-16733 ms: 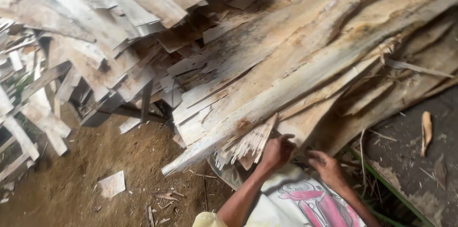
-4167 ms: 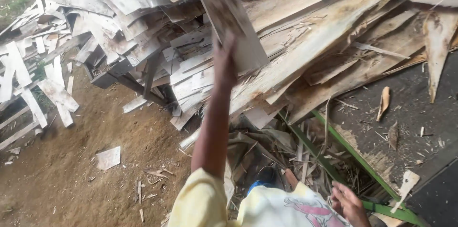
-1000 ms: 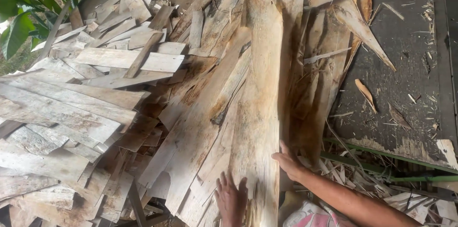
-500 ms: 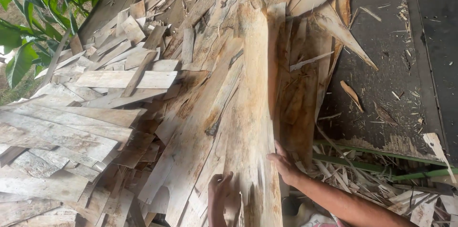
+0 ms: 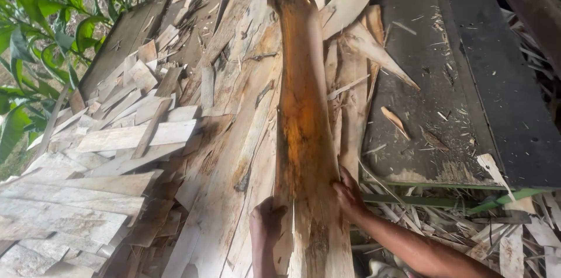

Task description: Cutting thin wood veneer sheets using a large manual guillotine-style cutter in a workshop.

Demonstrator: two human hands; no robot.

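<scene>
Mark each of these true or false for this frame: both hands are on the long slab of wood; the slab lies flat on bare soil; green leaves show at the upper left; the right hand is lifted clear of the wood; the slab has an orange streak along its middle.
1. Both hands are on the long slab. True: the left hand and the right hand grip its near end from either side.
2. The slab lies on bare soil. False: it rests on a pile of wood offcuts.
3. Green leaves show at the upper left. True.
4. The right hand is lifted clear of the wood. False: it presses against the slab's right edge.
5. The slab has an orange streak along its middle. True.
</scene>
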